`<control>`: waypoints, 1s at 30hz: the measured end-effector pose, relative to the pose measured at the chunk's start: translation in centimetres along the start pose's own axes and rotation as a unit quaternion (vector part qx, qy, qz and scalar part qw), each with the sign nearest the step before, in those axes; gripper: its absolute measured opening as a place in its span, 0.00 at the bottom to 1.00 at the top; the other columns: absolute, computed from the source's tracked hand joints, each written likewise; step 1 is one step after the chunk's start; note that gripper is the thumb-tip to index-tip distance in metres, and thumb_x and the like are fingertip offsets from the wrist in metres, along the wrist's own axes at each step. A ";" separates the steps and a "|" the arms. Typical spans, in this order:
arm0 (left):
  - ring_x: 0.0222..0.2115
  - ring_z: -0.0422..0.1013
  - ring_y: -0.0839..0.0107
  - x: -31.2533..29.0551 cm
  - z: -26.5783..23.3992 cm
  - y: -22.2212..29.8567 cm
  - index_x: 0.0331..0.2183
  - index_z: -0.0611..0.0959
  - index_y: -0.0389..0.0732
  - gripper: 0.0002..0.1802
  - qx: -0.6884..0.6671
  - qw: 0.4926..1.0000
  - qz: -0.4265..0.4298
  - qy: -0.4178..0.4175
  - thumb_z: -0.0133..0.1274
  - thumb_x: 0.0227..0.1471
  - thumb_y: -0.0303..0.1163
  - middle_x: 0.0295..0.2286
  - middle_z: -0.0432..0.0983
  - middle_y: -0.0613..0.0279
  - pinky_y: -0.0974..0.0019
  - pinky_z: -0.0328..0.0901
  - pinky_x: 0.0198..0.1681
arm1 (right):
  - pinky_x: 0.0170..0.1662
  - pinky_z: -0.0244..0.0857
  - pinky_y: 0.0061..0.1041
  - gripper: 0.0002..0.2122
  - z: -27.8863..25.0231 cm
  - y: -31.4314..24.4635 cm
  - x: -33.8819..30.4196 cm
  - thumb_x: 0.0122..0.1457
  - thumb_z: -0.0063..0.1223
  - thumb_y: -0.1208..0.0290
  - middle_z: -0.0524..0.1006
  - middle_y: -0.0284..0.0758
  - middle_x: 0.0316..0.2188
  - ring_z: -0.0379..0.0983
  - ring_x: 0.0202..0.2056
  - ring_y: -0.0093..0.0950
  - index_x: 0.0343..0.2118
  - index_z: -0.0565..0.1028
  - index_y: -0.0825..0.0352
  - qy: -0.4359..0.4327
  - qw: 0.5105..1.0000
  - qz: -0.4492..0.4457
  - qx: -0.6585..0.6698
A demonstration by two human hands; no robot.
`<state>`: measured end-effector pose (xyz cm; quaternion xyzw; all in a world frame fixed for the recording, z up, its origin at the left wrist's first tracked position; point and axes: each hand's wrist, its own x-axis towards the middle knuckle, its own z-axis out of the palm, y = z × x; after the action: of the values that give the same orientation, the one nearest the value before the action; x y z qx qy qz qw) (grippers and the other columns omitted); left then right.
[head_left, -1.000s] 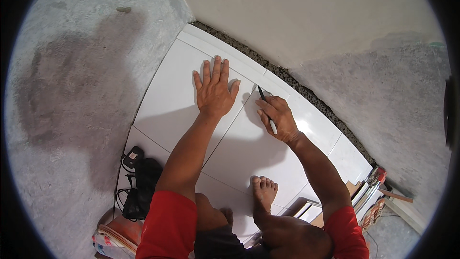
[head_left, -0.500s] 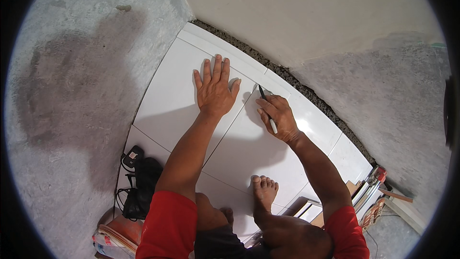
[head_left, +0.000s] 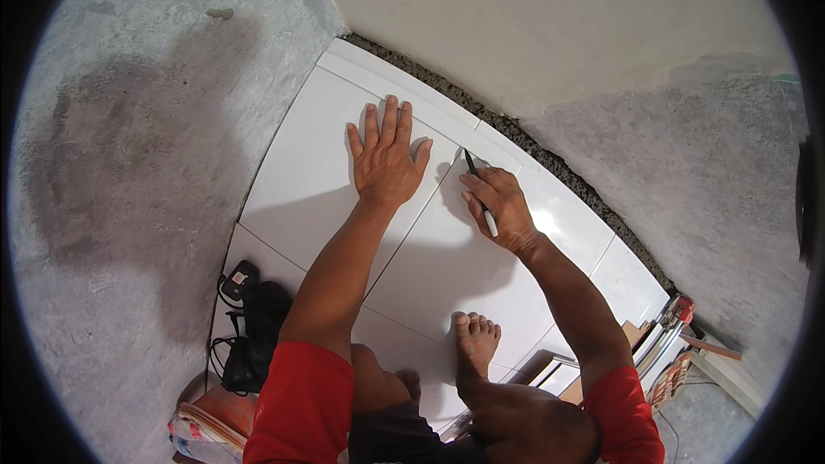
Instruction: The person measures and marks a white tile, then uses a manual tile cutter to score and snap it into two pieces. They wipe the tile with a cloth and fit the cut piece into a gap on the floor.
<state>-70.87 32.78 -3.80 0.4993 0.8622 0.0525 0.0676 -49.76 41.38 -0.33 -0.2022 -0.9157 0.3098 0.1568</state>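
Note:
My left hand [head_left: 386,161] lies flat with fingers spread on a large white tile [head_left: 302,139], its fingertips at the tile's far edge. My right hand [head_left: 505,210] is closed round a marker pen [head_left: 491,222] with a black front end and a white rear end. The pen's tip touches, or nearly touches, the white surface where the joint between two large tiles meets the far strip. Beneath the right hand is a second white tile [head_left: 447,266]. Along the far side runs a narrow strip of white tile [head_left: 412,96].
A gap of rough grey mortar [head_left: 447,91] separates the tiles from the far wall [head_left: 533,17]. A grey wall [head_left: 137,172] rises at left. Black corded gear [head_left: 262,318] lies at lower left. A tile cutter with a red end [head_left: 681,309] stands at right. My bare foot [head_left: 476,339] rests on the tiles.
Almost nothing differs. The pen and my right hand have shifted very slightly; my left hand stays flat in the same place.

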 end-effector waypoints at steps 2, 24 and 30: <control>0.70 0.41 0.52 0.1 -0.2 0.1 0.69 0.58 0.48 0.40 -0.001 1.000 -0.002 -0.008 0.42 0.63 0.57 0.70 0.45 0.61 0.38 0.35 0.70 | 0.53 0.65 0.39 0.13 0.0 0.1 -0.1 0.57 0.59 0.76 0.78 0.44 0.41 0.74 0.45 0.42 0.46 0.78 0.68 0.002 1.000 -0.002 -0.006; 0.70 0.40 0.54 0.1 -0.2 0.4 0.69 0.57 0.48 0.40 0.009 1.000 -0.009 -0.018 0.42 0.63 0.57 0.70 0.44 0.62 0.39 0.34 0.70 | 0.53 0.63 0.42 0.16 -0.5 0.2 -0.9 0.55 0.62 0.74 0.77 0.45 0.43 0.72 0.48 0.44 0.47 0.78 0.67 0.052 0.998 -0.013 -0.035; 0.70 0.41 0.54 -0.2 -0.1 0.4 0.69 0.57 0.48 0.40 0.014 1.000 -0.008 -0.009 0.42 0.63 0.56 0.70 0.45 0.62 0.40 0.34 0.70 | 0.54 0.61 0.43 0.15 -1.2 2.3 -0.7 0.58 0.58 0.71 0.75 0.47 0.48 0.70 0.51 0.45 0.48 0.76 0.66 0.074 0.986 0.024 -0.145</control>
<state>-70.50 32.82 -3.66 0.4941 0.8659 0.0349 0.0690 -48.01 43.37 -0.98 -0.2672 -0.9316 0.1618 0.1861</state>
